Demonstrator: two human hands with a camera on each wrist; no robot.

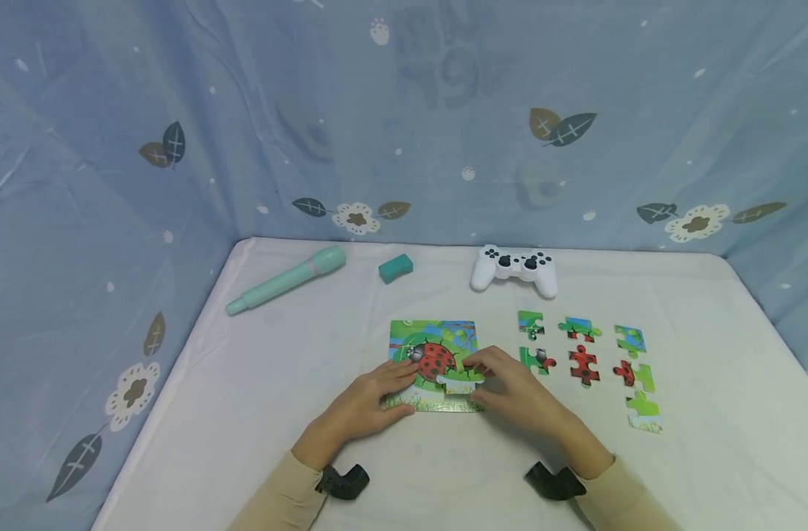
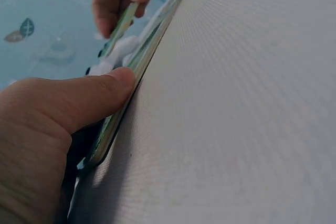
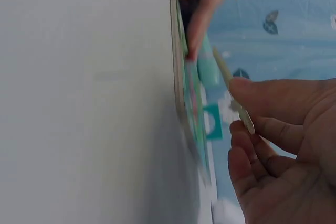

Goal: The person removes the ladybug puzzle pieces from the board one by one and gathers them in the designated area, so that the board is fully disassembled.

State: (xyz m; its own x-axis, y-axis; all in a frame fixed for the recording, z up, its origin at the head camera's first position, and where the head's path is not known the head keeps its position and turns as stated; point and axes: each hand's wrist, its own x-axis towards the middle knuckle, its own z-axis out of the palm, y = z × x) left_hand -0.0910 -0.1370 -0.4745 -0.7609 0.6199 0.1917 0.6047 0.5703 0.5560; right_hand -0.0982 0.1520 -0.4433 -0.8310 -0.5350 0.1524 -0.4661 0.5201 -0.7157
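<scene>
A ladybug jigsaw puzzle board point(image 1: 433, 330) lies flat on the white table. My left hand point(image 1: 357, 404) rests on its left part, fingers stretched over the picture. In the left wrist view, the left thumb point(image 2: 100, 95) lies along the board's near edge. Between thumb and fingers, my right hand point(image 1: 526, 398) pinches a green and white puzzle piece point(image 1: 460, 386). This piece is raised and tilted over the lower right of the board, hiding part of it. The right wrist view shows the piece point(image 3: 247, 119) edge-on, apart from the board.
Several loose puzzle pieces point(image 1: 583, 366) lie spread to the right of the board. Behind it are a white game controller point(image 1: 514, 270) and a teal block point(image 1: 396, 268). A mint-green tube-shaped object point(image 1: 286, 281) lies at the back left. Blue patterned cloth point(image 1: 444, 147) hangs behind the table.
</scene>
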